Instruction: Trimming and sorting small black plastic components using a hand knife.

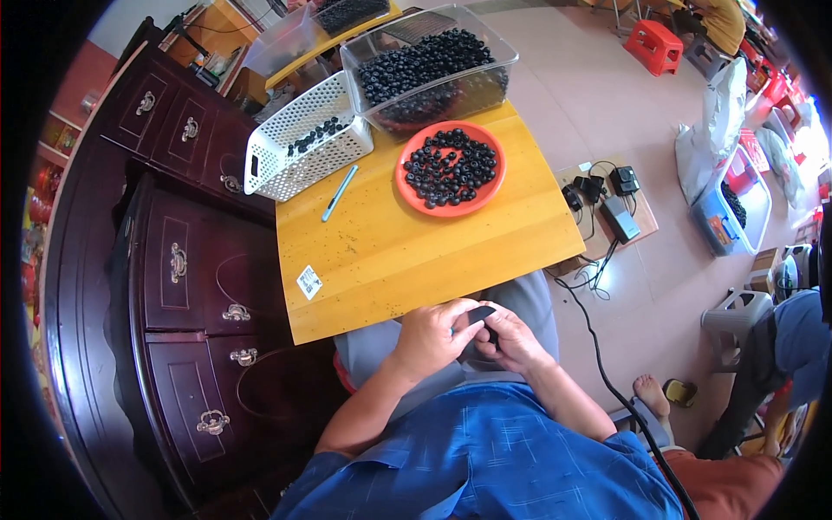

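Note:
In front of my lap, just off the near edge of the yellow wooden table, my two hands meet. My left hand and my right hand are both closed around a small black piece, whose kind I cannot make out because the fingers cover most of it. On the table, a round orange-red plate carries many small black round pieces with holes in them. To its left lies a thin light-blue pen-like tool.
Behind the plate stands a clear plastic bin heaped with black pieces, beside a white perforated basket. A white label lies at the table's left. Dark drawers border the left side. Adapters and a black cable are at right.

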Motion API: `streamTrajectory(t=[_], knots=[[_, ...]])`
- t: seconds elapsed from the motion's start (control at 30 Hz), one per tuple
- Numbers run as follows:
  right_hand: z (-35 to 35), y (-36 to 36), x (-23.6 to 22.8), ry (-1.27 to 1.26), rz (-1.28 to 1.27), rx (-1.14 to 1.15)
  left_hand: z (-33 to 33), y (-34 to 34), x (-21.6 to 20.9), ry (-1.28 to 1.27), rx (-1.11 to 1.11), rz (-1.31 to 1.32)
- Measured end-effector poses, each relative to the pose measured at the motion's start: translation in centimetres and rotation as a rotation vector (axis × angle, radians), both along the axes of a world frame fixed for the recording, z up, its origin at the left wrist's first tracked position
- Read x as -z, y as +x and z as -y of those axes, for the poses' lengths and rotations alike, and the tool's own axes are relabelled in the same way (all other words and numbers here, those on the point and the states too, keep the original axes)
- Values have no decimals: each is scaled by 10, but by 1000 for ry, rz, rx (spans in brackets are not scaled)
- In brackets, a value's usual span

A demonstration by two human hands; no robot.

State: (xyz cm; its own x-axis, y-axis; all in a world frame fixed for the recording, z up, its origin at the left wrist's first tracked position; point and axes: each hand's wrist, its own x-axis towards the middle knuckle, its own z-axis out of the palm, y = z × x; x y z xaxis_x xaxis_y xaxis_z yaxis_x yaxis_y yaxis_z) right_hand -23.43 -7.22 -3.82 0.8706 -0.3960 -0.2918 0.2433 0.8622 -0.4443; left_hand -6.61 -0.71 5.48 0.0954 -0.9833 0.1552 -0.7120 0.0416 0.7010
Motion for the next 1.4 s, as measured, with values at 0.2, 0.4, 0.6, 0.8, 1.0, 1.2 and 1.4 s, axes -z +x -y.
streamTrajectory(t=[0.2,0.4,0.6,0.8,1.0,1.2,1.4], knots=[[-7,10,-2,-108,11,-24,-15,7,-1,86,9,-55],[-8,15,-8,-8,66,-66,-28,8,0,-31,-80,-152],[-12,21,-13,-12,96,-64,-32,11,2,-21,-95,-236],[-14,20,-21,-55,14,10,-31,5,7,-150,-106,-88],[-14,21,-15,-56,1,29,-34,0,24,-318,-182,-44],[-12,23,-7,-102,3,48,-34,2,19,-231,-203,-111],[1,20,-7,-174,72,36,-29,12,13,-150,-175,-260]])
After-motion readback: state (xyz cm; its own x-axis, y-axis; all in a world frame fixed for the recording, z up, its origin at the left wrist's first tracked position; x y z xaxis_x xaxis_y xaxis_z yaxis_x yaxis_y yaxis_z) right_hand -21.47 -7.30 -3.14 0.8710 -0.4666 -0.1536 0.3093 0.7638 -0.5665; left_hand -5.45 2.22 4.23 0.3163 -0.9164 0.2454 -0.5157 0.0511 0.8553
